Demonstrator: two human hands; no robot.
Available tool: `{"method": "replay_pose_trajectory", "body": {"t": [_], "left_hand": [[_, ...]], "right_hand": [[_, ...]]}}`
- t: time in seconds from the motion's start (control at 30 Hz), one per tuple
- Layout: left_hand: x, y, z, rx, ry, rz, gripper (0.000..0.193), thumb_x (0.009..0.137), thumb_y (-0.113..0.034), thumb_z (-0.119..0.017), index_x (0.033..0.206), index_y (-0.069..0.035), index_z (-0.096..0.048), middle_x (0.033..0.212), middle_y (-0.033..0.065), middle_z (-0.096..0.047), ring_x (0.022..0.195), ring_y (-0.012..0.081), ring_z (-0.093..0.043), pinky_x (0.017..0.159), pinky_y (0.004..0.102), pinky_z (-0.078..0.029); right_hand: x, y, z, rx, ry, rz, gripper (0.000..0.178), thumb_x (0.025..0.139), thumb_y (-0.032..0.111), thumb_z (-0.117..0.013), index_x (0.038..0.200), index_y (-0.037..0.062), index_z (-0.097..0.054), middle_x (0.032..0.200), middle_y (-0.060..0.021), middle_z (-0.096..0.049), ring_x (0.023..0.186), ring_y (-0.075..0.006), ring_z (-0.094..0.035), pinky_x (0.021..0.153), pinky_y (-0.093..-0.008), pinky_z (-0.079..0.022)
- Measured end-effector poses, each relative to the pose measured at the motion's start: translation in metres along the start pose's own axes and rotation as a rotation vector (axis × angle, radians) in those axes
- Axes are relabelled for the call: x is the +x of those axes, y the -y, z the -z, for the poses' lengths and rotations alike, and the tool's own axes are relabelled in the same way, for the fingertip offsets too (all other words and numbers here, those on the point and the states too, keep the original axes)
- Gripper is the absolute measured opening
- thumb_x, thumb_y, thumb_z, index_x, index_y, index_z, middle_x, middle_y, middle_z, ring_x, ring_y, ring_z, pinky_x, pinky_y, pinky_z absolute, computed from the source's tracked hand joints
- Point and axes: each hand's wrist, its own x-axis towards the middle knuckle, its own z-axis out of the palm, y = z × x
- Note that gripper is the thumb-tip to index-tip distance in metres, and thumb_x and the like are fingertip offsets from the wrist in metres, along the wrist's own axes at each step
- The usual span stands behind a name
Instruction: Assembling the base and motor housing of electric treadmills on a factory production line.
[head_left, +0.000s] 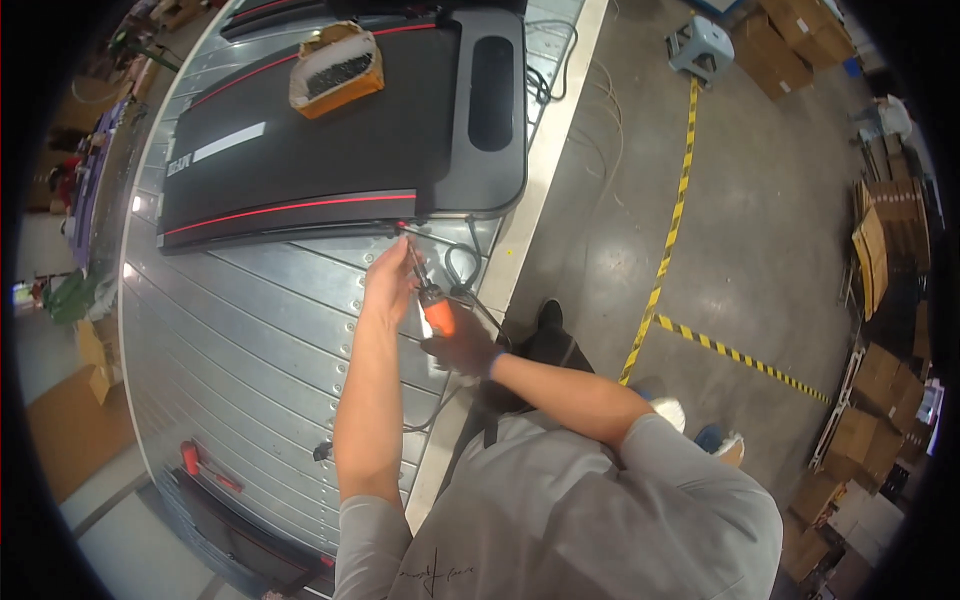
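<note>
A black treadmill with red stripes along its sides lies on the slatted metal conveyor table. My right hand, in a dark glove, is wrapped round an orange-and-black power screwdriver. The bit points up and away, toward the treadmill's near side edge. Bare, my left hand is closed beside the bit, its fingertips close to that edge. Whatever it pinches is too small to make out. A black cable loops on the table just right of the bit.
An open carton of small dark parts sits on the treadmill. Another dark machine lies at the table's lower left. To the right, yellow-black tape marks the floor, with a grey stool and stacked cardboard boxes beyond.
</note>
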Motion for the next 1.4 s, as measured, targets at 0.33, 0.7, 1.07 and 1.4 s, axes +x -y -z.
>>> {"method": "replay_pose_trajectory", "body": {"t": [0.33, 0.7, 1.07, 1.4], "left_hand": [[0.076, 0.025, 0.000, 0.156, -0.100, 0.099, 0.027, 0.104, -0.030, -0.064, 0.116, -0.008, -0.073, 0.104, -0.0034, -0.072, 0.091, 0.0104, -0.059, 0.088, 0.0298, -0.044], [0.076, 0.022, 0.016, 0.163, -0.101, 0.066, 0.026, 0.103, -0.028, -0.066, 0.114, -0.006, -0.075, 0.102, 0.0015, -0.073, 0.085, 0.0140, -0.060, 0.081, 0.0304, -0.049], [0.093, 0.004, -0.132, 1.420, -0.278, -1.286, 0.049, 0.091, -0.030, -0.066, 0.136, -0.014, -0.057, 0.134, 0.0090, -0.053, 0.132, 0.0306, -0.046, 0.113, 0.0531, -0.031], [0.107, -0.004, -0.112, 1.343, -0.233, -1.065, 0.060, 0.094, -0.031, -0.063, 0.147, -0.008, -0.047, 0.149, 0.0173, -0.043, 0.147, 0.0375, -0.031, 0.124, 0.0573, -0.016]], "right_hand": [[0.048, -0.009, -0.027, 0.302, -0.158, -0.174, 0.049, 0.079, 0.010, -0.075, 0.118, 0.0010, -0.047, 0.085, -0.0081, -0.061, 0.064, -0.0190, -0.067, 0.056, -0.0335, -0.057], [0.049, -0.010, -0.041, 0.296, -0.187, -0.197, 0.047, 0.078, 0.011, -0.077, 0.116, 0.0020, -0.050, 0.087, -0.0082, -0.062, 0.069, -0.0196, -0.064, 0.062, -0.0358, -0.055], [0.053, -0.144, -0.061, -0.040, -0.076, 0.054, 0.044, 0.098, 0.025, -0.068, 0.135, 0.0040, -0.057, 0.139, -0.0143, -0.058, 0.129, -0.0238, -0.052, 0.114, -0.0379, -0.039], [0.038, -0.095, -0.051, -0.160, -0.153, 0.191, 0.044, 0.094, 0.025, -0.074, 0.129, 0.0053, -0.057, 0.119, -0.0135, -0.066, 0.111, -0.0238, -0.062, 0.098, -0.0420, -0.049]]}}
